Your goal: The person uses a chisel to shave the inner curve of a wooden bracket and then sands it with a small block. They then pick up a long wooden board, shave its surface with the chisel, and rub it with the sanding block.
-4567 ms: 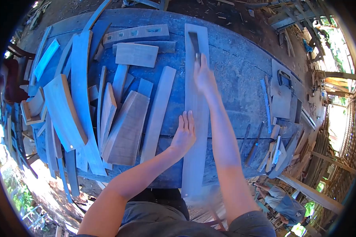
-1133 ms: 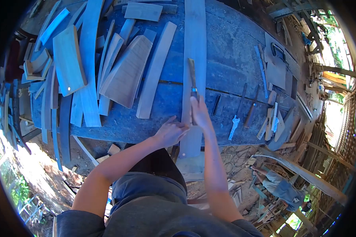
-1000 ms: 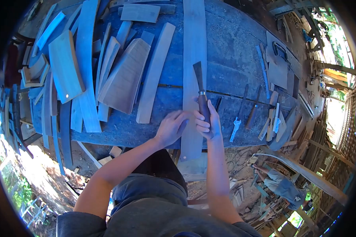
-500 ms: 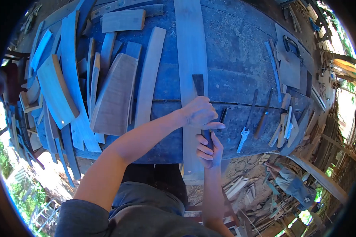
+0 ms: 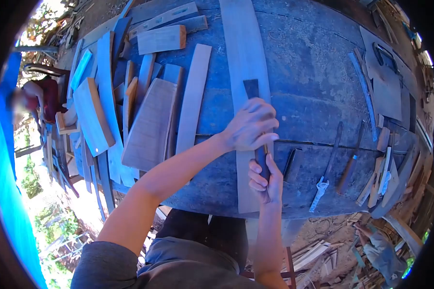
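Note:
A wide flat chisel [image 5: 251, 87] lies lengthwise over a long pale plank [image 5: 242, 43], its dark blade pointing away from me. My left hand [image 5: 250, 125] is closed over the blade's lower part, knuckles up, thumb along the near side. Just below it, my right hand [image 5: 269, 180] wraps its fingers round the chisel's dark handle [image 5: 261, 161]. Where the cutting edge meets the plank, the blade's tip overlaps the wood. To the right of my right hand, a dark flat tool [image 5: 292, 164] rests on the blue-looking worktable [image 5: 308, 96].
Several boards, among them a broad brown one [image 5: 147, 125], crowd the table's left side. Another chisel [image 5: 349, 173], a thin tool with a wrapped handle [image 5: 319, 195] and a clamp [image 5: 385, 55] lie rightward. People are at the far left [image 5: 48, 98] and lower right [image 5: 381, 253].
The view has turned, so table and boards sit further right, and a person shows at the left. My left thumb has tucked closer to the chisel; both hands keep their hold.

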The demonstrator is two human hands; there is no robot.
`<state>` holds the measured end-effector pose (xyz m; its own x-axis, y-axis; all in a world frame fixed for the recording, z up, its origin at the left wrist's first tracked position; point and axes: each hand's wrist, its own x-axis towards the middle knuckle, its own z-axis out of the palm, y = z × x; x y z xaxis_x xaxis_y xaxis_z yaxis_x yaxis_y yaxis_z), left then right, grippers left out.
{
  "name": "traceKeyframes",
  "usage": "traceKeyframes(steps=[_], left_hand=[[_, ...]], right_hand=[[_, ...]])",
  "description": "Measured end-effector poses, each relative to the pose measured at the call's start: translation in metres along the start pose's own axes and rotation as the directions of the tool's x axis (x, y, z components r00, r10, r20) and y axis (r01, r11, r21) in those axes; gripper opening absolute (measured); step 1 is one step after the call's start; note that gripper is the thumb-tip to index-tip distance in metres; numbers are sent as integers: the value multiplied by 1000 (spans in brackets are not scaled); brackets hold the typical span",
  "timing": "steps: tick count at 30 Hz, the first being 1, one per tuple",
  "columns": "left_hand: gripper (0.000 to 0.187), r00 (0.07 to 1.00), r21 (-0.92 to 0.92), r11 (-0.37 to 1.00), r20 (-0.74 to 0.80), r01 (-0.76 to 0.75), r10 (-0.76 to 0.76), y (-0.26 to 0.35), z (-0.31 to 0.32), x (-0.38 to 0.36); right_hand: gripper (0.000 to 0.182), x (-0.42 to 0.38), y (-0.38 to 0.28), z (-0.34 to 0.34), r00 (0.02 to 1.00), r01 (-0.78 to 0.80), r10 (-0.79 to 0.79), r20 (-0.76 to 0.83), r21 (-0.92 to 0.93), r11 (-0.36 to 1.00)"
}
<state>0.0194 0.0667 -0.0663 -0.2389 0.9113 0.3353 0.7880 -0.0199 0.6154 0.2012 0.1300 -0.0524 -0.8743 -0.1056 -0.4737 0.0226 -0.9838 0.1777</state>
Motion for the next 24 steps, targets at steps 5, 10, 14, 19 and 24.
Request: traceKeyframes(steps=[5, 10, 14, 19, 24], left_hand=[[61, 828, 281, 801, -375, 529, -416, -6, 15, -25], [90, 861, 374, 784, -94, 496, -500, 7, 12, -34], [105, 879, 394, 817, 47, 421, -475, 33, 9, -53], [103, 859, 336, 844, 156, 418, -488, 81, 18, -83], [90, 867, 206, 871, 141, 447, -478, 97, 21, -117]], right_hand=[[45, -16, 1, -10, 1000, 24, -25, -14, -35, 999], [52, -27, 4, -18, 990, 44, -77, -120, -261, 964], [46, -58, 16, -40, 994, 35, -67, -92, -316, 948], [61, -111, 33, -78, 955, 18, -136, -263, -404, 914], [65, -143, 29, -74, 945, -100, -98, -312, -562, 821]])
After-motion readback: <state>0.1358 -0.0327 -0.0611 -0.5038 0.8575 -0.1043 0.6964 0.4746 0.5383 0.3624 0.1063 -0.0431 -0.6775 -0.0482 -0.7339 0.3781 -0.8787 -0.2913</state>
